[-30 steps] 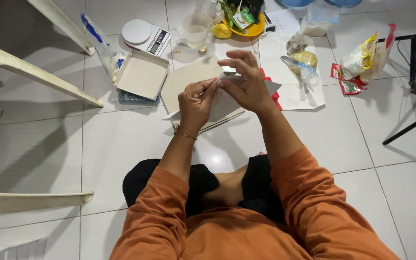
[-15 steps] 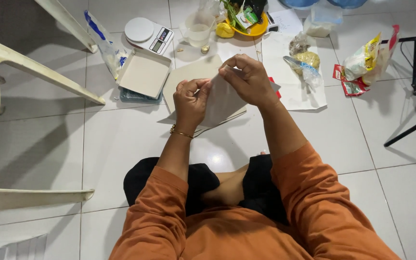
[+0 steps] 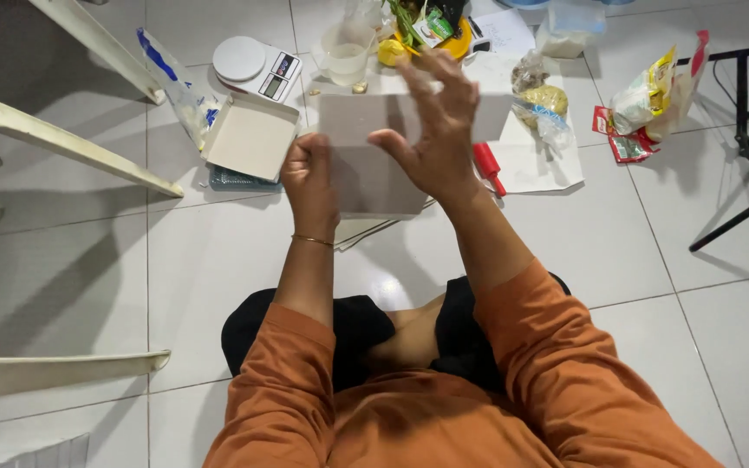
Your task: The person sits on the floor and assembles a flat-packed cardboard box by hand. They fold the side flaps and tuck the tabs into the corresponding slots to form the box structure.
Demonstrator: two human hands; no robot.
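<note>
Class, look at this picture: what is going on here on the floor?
A person in an orange top sits on a white tiled floor, holding a flat grey cardboard piece up in both hands. The left hand grips its left edge; the right hand lies spread over its front. Beyond it lie an open shallow box, a kitchen scale, a plastic cup and food packets.

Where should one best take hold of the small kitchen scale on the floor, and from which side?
Grip the kitchen scale by its two long edges, coming straight down from above. It lies flat on the tiled floor, so nothing can go under it. The round weighing plate probably lifts off, so hold the body instead. The open box lies close on the near side.
</note>
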